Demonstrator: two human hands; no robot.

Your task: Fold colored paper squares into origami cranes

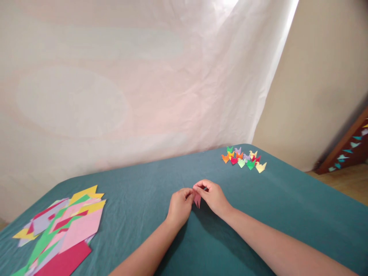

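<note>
Both of my hands meet over the middle of the teal tablecloth (138,191). My left hand (179,205) and my right hand (212,195) pinch a small folded pink paper piece (197,200) between their fingertips. The paper hangs just above the cloth, pointed end down, and is partly hidden by my fingers. Each hand's fingers are closed on it.
A loose pile of coloured paper sheets (61,234) lies at the table's left front corner. A cluster of several small folded paper figures (244,158) in mixed colours sits at the far right. A white sheet hangs behind the table. A wooden board with paper shapes (349,147) leans at right.
</note>
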